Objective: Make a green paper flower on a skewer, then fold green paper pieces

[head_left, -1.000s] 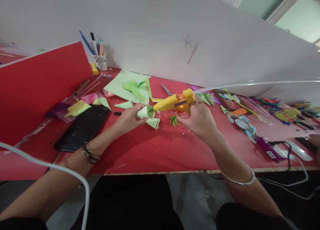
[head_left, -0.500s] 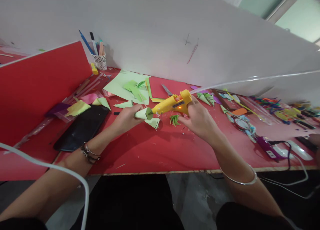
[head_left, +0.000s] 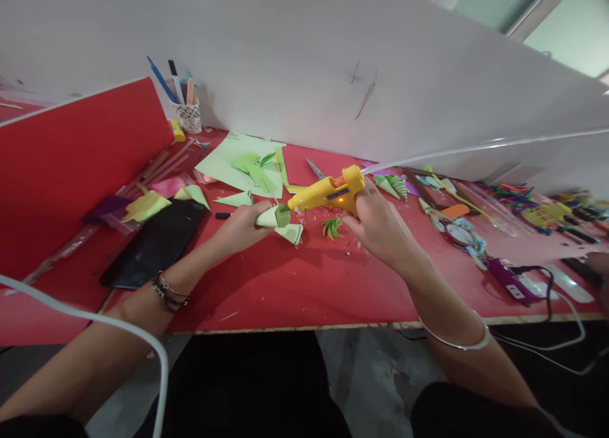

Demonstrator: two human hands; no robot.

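Observation:
My left hand (head_left: 245, 225) grips a pale green paper cone (head_left: 270, 217), its wide end turned to the right. In my right hand (head_left: 380, 225) is a yellow glue gun (head_left: 321, 193) with a small orange light lit on its side. The gun's nozzle sits at the rim of the cone; whether it touches the paper I cannot tell. Just below lies a second pale green cone (head_left: 291, 234) with a dark line along its edge. A green fringed paper piece (head_left: 332, 228) rests on the table beneath the gun. Another cone (head_left: 236, 199) lies behind my left hand.
Green paper sheets (head_left: 223, 162) and scissors (head_left: 314, 168) lie at the back. A black phone (head_left: 155, 244) is on the left, near a pen cup (head_left: 188, 116). To the right are green cones (head_left: 391, 186) and a purple power strip (head_left: 511, 279). A white cable (head_left: 118, 327) crosses my left forearm.
The glue gun's nozzle has shifted slightly up and left, from inside the cone's opening to its rim. Both hands keep their hold.

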